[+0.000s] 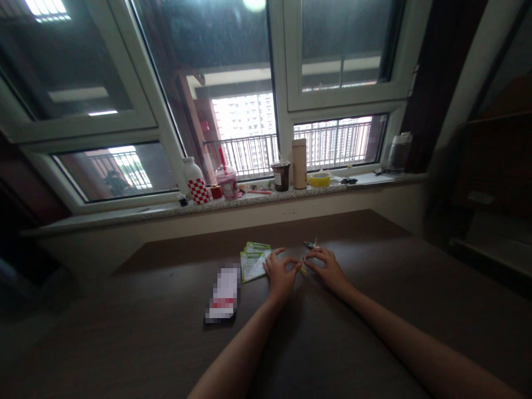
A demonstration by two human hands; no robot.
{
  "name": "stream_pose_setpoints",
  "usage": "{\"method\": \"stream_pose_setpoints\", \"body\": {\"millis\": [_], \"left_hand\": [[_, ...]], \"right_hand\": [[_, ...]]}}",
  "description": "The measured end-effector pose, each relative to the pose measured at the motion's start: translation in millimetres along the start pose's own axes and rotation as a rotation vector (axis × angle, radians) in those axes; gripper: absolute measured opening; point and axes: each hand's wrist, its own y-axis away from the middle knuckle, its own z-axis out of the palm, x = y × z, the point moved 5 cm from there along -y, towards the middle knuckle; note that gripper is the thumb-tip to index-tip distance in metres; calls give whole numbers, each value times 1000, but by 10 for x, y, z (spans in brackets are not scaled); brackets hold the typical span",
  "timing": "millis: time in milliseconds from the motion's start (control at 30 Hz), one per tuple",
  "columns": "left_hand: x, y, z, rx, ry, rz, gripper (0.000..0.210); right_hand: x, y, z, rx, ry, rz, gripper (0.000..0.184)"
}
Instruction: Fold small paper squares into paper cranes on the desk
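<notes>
1. On the dark brown desk (332, 354), a small yellow-and-pale piece (303, 269) is held up close between my fingertips, its finer details too tiny to make out.
2. My left grip (283, 275) is nearly closed, thumb and forefinger pinching the piece from the left, just beside green-and-white packets (252, 269).
3. My right grip (328, 269) pinches from the opposite side, thumb and forefinger almost meeting; a small dark-tipped item (308, 244) lies just beyond.
</notes>
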Motion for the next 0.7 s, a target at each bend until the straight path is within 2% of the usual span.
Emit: {"method": "stream_pose_setpoints", "body": {"millis": [267,567,700], "left_hand": [[26,-1,-31,-14,-2,-22,8],[22,1,-3,-52,-32,-37,5],[19,6,12,-70,-39,-19,3]], "right_hand": [[49,-14,4,13,43,15,15],[93,-19,56,-75,104,70,14],[45,-1,51,-33,123,62,18]]}}
